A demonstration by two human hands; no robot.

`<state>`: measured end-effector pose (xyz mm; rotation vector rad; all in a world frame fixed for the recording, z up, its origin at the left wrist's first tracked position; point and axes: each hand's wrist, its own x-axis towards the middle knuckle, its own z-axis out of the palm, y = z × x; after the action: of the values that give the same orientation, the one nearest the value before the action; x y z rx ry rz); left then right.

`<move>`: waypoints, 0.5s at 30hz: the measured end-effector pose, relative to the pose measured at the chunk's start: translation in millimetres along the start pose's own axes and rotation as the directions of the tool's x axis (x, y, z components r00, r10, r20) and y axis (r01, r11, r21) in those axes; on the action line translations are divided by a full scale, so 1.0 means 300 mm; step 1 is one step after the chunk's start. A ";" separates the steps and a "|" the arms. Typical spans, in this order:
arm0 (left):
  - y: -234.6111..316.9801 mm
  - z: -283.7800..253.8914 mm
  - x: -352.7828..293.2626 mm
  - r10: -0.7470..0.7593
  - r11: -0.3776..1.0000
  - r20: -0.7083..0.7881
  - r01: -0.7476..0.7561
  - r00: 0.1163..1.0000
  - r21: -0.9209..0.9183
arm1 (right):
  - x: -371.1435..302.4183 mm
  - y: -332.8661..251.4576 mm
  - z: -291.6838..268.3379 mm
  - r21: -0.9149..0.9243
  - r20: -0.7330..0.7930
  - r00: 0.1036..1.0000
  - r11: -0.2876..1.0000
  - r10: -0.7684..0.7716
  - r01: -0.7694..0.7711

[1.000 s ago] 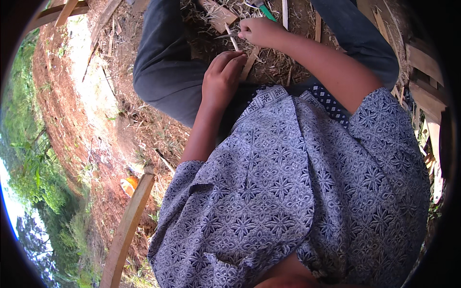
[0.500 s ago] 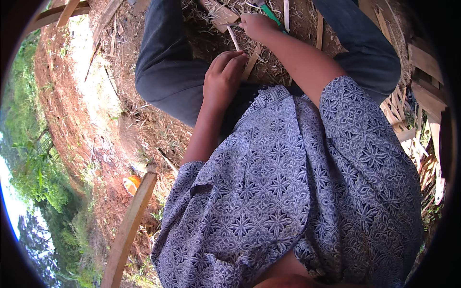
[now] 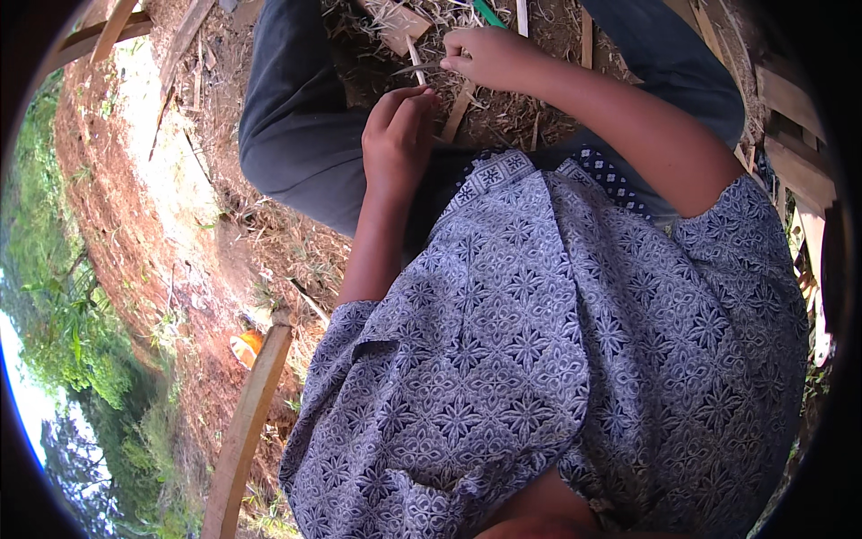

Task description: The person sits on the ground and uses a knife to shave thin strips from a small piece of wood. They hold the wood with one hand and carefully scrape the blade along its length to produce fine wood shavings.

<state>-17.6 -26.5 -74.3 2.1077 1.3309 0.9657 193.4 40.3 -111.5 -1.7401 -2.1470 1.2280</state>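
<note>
Between my seated legs, my left hand point(image 3: 398, 135) is closed on the near end of a thin pale wooden stick point(image 3: 415, 56). The stick points away from me, its far end at a flat piece of wood point(image 3: 395, 27) on the ground. My right hand point(image 3: 489, 57) is closed round a small knife, whose handle is hidden in the fist. The narrow knife blade point(image 3: 420, 67) points left and lies across the stick, just beyond my left fingertips.
Wood shavings point(image 3: 359, 18) litter the ground, with a green tool-like object point(image 3: 488, 13) and several wooden strips point(image 3: 459, 110) among them. A wooden post point(image 3: 247, 431) rises at the left, beside an orange object point(image 3: 247, 346). Boards point(image 3: 795, 135) stand at the right.
My right hand has drawn back slightly toward me, its elbow swinging out to the right. My left hand and the stick have shifted a little left. Both hands keep their grip.
</note>
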 end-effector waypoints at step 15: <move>0.009 -0.006 -0.016 -0.016 1.000 0.046 0.016 0.999 0.004 | 0.243 0.073 0.120 0.046 0.058 0.807 0.806 0.587 -0.590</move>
<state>-18.9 -32.0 -72.8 2.1059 1.3257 0.9030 166.2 85.1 -177.3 -2.4788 -1.5888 1.4340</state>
